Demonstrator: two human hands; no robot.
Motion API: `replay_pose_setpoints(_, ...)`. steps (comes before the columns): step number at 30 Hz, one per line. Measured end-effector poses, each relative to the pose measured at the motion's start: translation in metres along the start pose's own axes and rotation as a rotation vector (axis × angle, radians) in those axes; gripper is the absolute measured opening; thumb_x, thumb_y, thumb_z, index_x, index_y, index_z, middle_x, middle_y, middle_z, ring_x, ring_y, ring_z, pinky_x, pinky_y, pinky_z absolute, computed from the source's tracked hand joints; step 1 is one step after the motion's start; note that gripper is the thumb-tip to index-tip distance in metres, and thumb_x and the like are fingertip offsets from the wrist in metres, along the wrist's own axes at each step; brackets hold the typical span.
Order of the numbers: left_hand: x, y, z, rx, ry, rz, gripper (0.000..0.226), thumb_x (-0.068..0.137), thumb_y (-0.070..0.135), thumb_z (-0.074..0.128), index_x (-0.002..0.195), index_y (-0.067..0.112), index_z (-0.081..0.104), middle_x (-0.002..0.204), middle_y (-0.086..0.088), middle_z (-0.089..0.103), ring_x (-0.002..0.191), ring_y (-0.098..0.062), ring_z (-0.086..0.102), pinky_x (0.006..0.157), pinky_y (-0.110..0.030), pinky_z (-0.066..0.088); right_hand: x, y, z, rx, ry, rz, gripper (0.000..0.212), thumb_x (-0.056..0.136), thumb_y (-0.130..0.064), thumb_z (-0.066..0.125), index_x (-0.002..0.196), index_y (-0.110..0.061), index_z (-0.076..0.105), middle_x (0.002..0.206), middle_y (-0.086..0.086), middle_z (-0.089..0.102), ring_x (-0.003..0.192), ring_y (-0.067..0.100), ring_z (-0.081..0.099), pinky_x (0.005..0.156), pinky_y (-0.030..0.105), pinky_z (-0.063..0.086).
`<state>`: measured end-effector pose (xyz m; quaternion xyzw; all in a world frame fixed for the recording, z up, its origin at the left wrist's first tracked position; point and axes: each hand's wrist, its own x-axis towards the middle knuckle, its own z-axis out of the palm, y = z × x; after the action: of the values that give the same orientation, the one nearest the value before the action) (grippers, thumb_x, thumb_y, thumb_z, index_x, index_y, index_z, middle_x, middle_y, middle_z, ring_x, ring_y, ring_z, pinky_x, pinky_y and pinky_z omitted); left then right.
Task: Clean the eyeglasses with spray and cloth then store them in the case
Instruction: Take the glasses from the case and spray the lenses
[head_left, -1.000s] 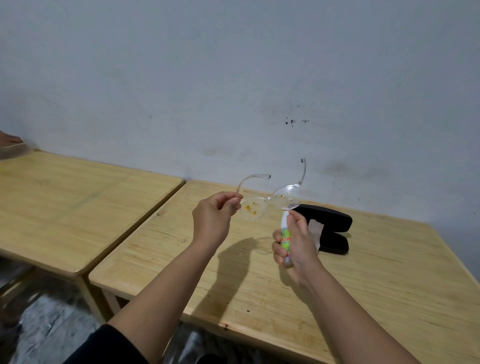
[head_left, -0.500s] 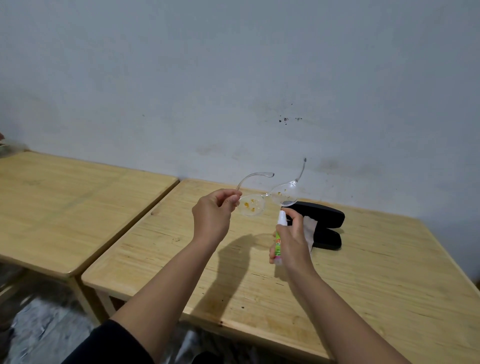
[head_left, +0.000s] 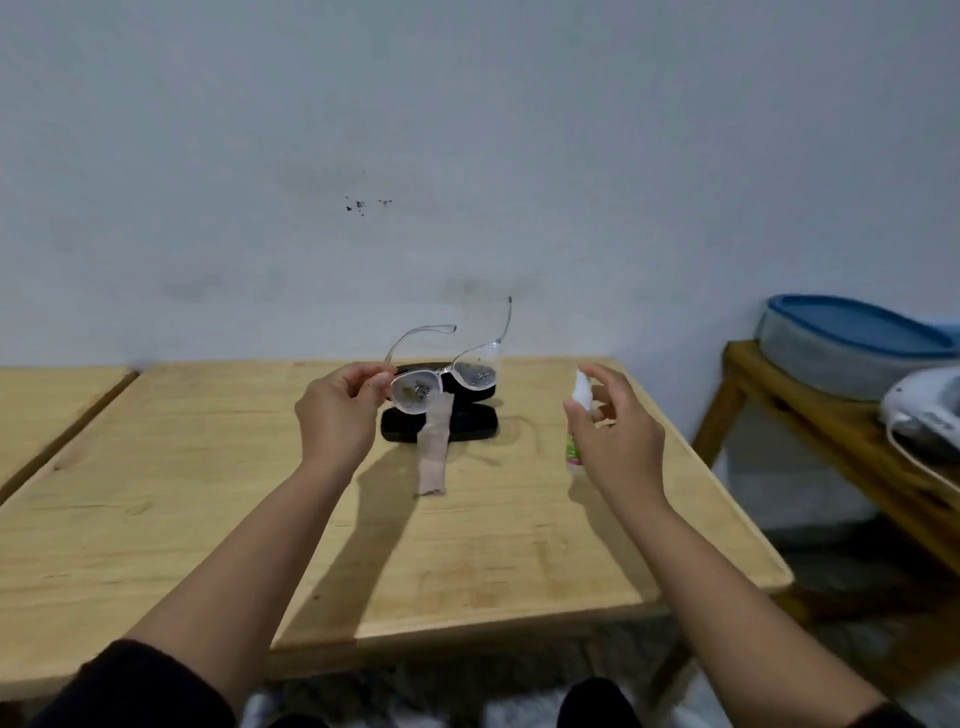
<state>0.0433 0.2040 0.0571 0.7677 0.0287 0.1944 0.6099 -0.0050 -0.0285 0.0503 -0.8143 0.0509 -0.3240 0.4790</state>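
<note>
My left hand (head_left: 337, 410) pinches the clear-framed eyeglasses (head_left: 441, 382) at their left edge and holds them above the table, temples pointing away from me. Both lenses carry dirty specks. My right hand (head_left: 618, 436) is off to the right of the glasses, its thumb across a small white spray bottle (head_left: 575, 431) with a green label and its forefinger raised over the nozzle. The bottle's base is low, near the tabletop. Behind the glasses a black case (head_left: 467, 431) lies open on the wooden table (head_left: 208, 519). A beige cloth (head_left: 434, 462) hangs out of the case onto the table.
A second wooden table (head_left: 47, 405) adjoins on the left with a narrow gap. To the right stands a wooden bench (head_left: 810, 415) holding a grey tub with a blue lid (head_left: 852, 338) and a white object (head_left: 924, 415). A pale wall backs the tables.
My right hand has carried the spray bottle away from the lenses, rightward and down. My left hand still holds the glasses, and my view has swung to the right.
</note>
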Motion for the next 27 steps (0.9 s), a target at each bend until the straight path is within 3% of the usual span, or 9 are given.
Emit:
replay_pose_setpoints(2,-0.005,0.003,0.019,0.019,-0.037,0.012,0.021,0.087,0.018,0.060,0.073,0.033,0.066,0.075,0.009,0.070,0.079,-0.019,0.069,0.090,-0.037,0.051,0.001,0.006,-0.026,-0.022,0.051,0.017,0.031,0.084,-0.008,0.062,0.114,-0.017,0.062,0.100,0.006,0.065,0.072,0.009,0.057,0.046,-0.003,0.036)
replay_pose_setpoints(6,-0.018,0.006,0.054,0.017,-0.102,0.032,0.014,0.087,0.018,0.060,0.081,0.027,0.069,0.078,0.003,0.070,0.080,-0.020,0.067,0.086,-0.036,0.050,-0.003,0.019,-0.073,-0.018,0.106,0.073,0.026,0.087,-0.009,0.060,0.113,-0.013,0.062,0.096,0.005,0.063,0.066,-0.013,0.057,0.047,-0.006,0.034)
replay_pose_setpoints(9,-0.027,0.005,0.074,0.019,-0.149,0.029,0.012,0.086,0.021,0.060,0.084,0.024,0.071,0.075,0.005,0.070,0.075,-0.009,0.065,0.078,-0.023,0.048,-0.008,0.032,-0.100,-0.036,0.101,0.103,0.028,0.088,-0.008,0.059,0.115,-0.016,0.060,0.098,0.004,0.061,0.077,-0.006,0.054,0.048,-0.002,0.039)
replay_pose_setpoints(13,-0.036,0.006,0.091,0.003,-0.193,0.017,0.011,0.086,0.023,0.061,0.084,0.028,0.071,0.082,0.005,0.072,0.084,-0.011,0.067,0.082,-0.028,0.050,-0.015,0.051,-0.118,-0.128,0.130,0.095,0.032,0.086,-0.008,0.062,0.116,-0.019,0.060,0.094,0.000,0.061,0.080,-0.001,0.056,0.050,-0.002,0.039)
replay_pose_setpoints(17,-0.041,0.008,0.101,0.024,-0.221,0.012,0.012,0.085,0.028,0.062,0.079,0.034,0.070,0.082,0.002,0.074,0.078,-0.011,0.069,0.072,-0.024,0.051,-0.023,0.066,-0.124,-0.216,0.118,0.096,0.032,0.086,-0.010,0.062,0.117,-0.020,0.059,0.097,-0.003,0.062,0.082,0.003,0.055,0.053,-0.002,0.041)
replay_pose_setpoints(21,-0.043,0.003,0.106,0.104,-0.228,0.022,0.009,0.076,0.050,0.058,0.076,0.048,0.067,0.092,0.005,0.071,0.080,-0.005,0.068,0.084,-0.035,0.054,-0.031,0.075,-0.124,-0.201,0.086,0.143,0.030,0.089,-0.012,0.059,0.118,-0.019,0.057,0.097,-0.003,0.059,0.076,-0.002,0.053,0.049,-0.002,0.041)
replay_pose_setpoints(27,-0.050,0.009,0.109,0.085,-0.238,0.023,0.010,0.080,0.044,0.060,0.080,0.040,0.069,0.096,-0.002,0.070,0.085,-0.008,0.067,0.088,-0.032,0.052,-0.037,0.080,-0.124,-0.203,0.062,0.137,0.026,0.092,-0.016,0.054,0.118,-0.019,0.054,0.100,-0.002,0.057,0.076,-0.001,0.053,0.048,0.000,0.041)
